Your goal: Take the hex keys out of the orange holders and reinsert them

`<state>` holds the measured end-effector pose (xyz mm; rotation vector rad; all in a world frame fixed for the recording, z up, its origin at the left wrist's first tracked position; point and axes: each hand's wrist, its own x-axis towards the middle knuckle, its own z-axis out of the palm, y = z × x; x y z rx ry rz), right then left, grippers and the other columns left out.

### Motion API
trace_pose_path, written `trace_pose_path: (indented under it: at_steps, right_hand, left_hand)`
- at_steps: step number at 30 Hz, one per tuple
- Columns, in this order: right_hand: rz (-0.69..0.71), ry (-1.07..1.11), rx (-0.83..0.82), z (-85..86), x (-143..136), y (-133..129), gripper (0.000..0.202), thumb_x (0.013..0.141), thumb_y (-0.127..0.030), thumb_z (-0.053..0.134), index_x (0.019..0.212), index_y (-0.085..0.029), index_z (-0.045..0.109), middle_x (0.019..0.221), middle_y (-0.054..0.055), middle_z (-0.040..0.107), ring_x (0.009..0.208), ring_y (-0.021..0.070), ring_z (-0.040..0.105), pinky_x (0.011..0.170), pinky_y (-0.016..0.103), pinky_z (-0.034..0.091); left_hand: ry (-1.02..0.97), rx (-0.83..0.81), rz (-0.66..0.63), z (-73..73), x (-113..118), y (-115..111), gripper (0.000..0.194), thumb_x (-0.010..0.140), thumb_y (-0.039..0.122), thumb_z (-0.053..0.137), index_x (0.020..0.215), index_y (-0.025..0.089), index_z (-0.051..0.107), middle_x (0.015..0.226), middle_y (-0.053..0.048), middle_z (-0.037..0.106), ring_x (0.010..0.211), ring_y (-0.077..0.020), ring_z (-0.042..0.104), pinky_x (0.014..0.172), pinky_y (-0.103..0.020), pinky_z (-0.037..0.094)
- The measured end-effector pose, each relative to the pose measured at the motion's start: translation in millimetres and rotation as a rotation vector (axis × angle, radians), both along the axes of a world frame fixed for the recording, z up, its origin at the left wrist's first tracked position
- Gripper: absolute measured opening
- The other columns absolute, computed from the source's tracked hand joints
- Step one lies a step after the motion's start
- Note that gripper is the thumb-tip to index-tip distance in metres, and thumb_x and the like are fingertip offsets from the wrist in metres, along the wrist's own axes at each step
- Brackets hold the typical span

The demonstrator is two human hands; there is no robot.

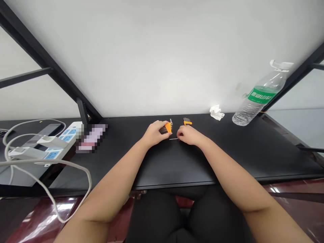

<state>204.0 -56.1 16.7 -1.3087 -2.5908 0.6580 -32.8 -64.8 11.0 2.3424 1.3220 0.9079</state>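
Note:
My left hand [155, 133] grips an orange holder of hex keys [168, 127] on the black table [227, 152]. A thin metal hex key [173, 139] lies flat on the table, and my right hand [188, 135] pinches its right end. Just beyond my right hand rests a second orange hex key holder [187, 122] with several keys standing in it. Both hands are close together at the middle of the table, near its far edge.
A clear plastic water bottle with a green label [260, 98] leans at the back right. A crumpled white tissue [216, 112] lies near it. At the left are a white power strip [57, 143] with adapters and grey cables [63, 189], plus a blurred object [91, 138].

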Motion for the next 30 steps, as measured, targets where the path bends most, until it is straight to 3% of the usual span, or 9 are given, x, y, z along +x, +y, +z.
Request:
trace_pose_path:
  at_steps: [30]
  right_hand:
    - [-0.005, -0.010, 0.021, 0.0, -0.9, -5.1, 0.009, 0.082, -0.012, 0.068, 0.078, -0.019, 0.072, 0.091, 0.007, 0.068, 0.072, 0.0162, 0.060, 0.066, 0.027, 0.044]
  left_hand:
    - [0.006, -0.004, -0.002, -1.7, -0.2, 0.4, 0.045, 0.079, 0.043, 0.077, 0.119, 0.022, 0.070, 0.105, -0.006, 0.074, 0.089, -0.0219, 0.067, 0.084, -0.035, 0.054]
